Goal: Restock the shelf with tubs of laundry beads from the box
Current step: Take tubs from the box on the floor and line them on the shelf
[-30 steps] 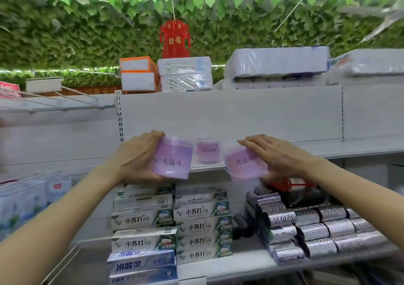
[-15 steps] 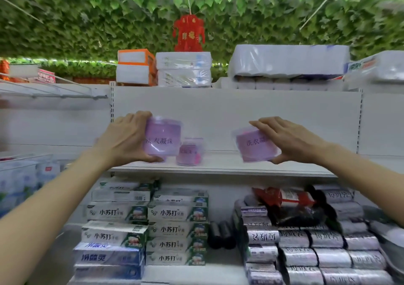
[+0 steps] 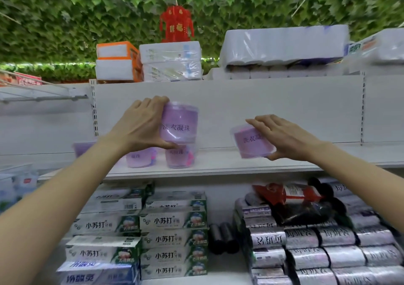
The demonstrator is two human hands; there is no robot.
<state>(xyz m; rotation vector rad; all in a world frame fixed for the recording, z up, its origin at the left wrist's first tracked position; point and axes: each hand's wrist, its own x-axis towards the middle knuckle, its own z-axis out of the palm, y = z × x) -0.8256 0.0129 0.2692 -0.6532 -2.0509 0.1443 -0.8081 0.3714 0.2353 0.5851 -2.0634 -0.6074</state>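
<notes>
— What lies nearest the person?
— Stacked toothpaste boxes (image 3: 172,221) on the lower shelf, with silver-wrapped rolls (image 3: 306,238) to their right.
— And the hands?
— Both reach out above those goods. The left hand (image 3: 140,127) grips the left tub (image 3: 179,123) of purple laundry beads, which is upright, with fingers at its upper edge and thumb under its base. The right hand (image 3: 284,138) holds the right tub (image 3: 251,144), which is tilted, with fingers spread over its top and thumb beneath.
— Where are they relative to the shelf?
— Both are over the white middle shelf (image 3: 218,164). The left tub is directly above a standing tub (image 3: 178,157); whether the two touch cannot be told. The right tub is well to the right, low over bare board.
— Farther back?
— A second standing tub (image 3: 140,158) shows behind the left wrist, and a third tub (image 3: 83,149) stands farther left. On top lie tissue packs (image 3: 284,44), with a red lantern (image 3: 176,24) hanging under leaves.
</notes>
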